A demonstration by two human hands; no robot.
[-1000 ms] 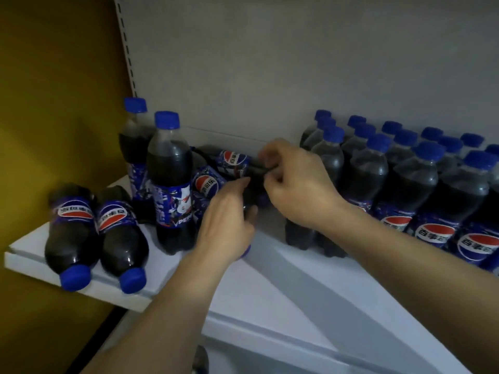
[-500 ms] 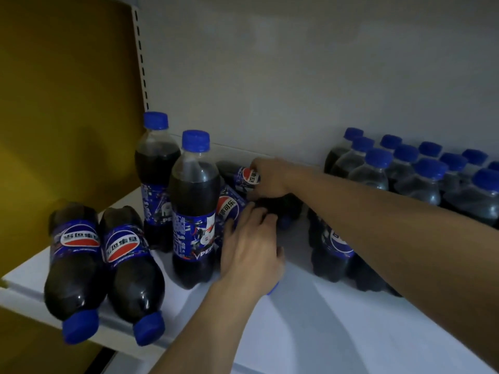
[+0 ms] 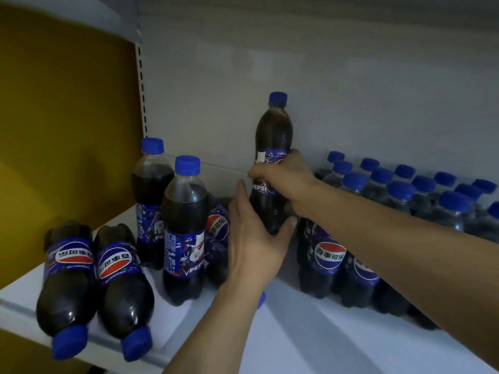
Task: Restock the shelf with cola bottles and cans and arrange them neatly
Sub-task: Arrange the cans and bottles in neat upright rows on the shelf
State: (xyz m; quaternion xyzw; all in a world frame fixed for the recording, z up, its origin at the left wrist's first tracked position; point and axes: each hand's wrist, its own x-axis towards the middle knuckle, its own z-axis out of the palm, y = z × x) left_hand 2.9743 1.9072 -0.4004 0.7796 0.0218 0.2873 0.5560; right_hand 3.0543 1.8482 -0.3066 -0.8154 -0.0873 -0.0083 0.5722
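Observation:
My right hand (image 3: 283, 176) grips a dark cola bottle (image 3: 272, 147) with a blue cap round its label and holds it upright above the white shelf (image 3: 310, 336). My left hand (image 3: 253, 244) lies below it with straight fingers. The bottle's base sits between its thumb and fingers. Under that palm lies another cola bottle (image 3: 216, 230), its blue cap peeking out by my wrist. Two upright bottles (image 3: 183, 228) stand left of it. Two more bottles (image 3: 94, 276) lie at the shelf's left front edge, caps toward me.
A tight block of several small blue-capped cola bottles (image 3: 405, 195) fills the shelf's right side. The grey back panel (image 3: 324, 76) closes the rear. A yellow wall (image 3: 67, 130) is at the left. An upper shelf edge (image 3: 108, 20) overhangs at top left.
My right hand has lifted the bottle from lying at the back to upright above the shelf. My left hand has shifted up against that bottle's base. The camera has moved closer.

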